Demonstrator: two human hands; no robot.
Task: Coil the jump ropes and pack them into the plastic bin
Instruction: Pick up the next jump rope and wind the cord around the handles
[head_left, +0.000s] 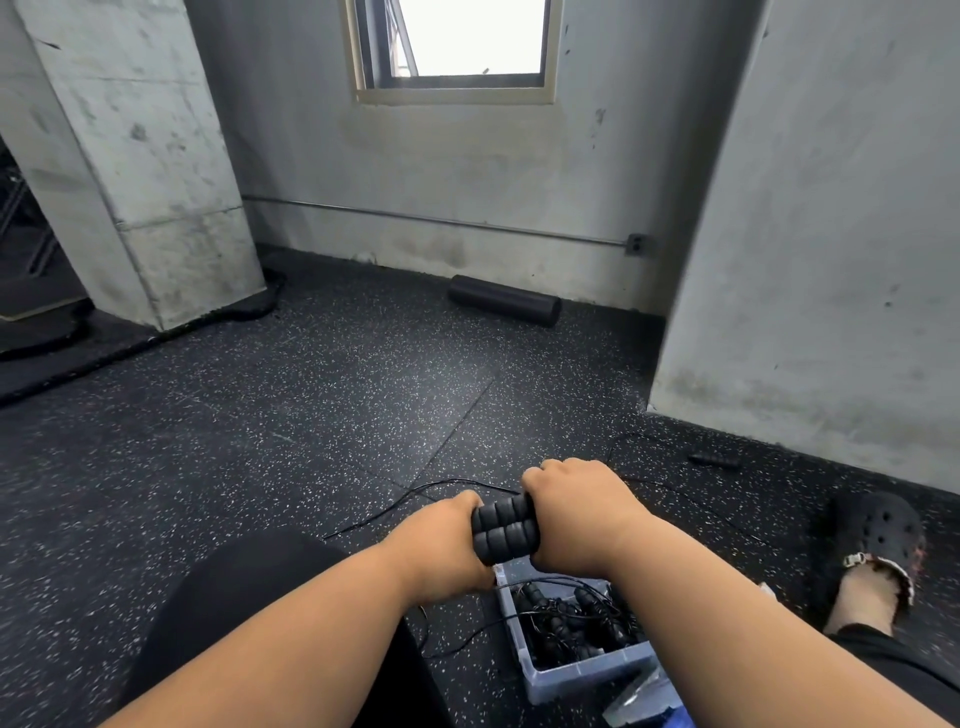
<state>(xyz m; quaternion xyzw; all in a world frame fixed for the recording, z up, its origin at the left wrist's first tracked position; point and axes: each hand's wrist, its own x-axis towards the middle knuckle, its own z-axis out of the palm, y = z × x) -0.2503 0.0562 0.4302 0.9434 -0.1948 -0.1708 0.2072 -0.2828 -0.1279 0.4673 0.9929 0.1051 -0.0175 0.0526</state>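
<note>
Left hand (445, 540) and right hand (574, 514), fingers clamped, hold two ribbed black foam rope handles (505, 529) side by side, long axis crosswise, directly above the clear plastic bin (582, 675).

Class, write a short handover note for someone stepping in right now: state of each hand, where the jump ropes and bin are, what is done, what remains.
Left hand and right hand each grip one end of the paired black foam handles, held side by side above the floor.
That rope's thin cord trails uncoiled across the floor beyond the hands.
The plastic bin sits below the right forearm, already holding several coiled ropes.
Another handle lies by the right wall.
Left: coil this cord, pack it, then fetch the stray one.
</note>
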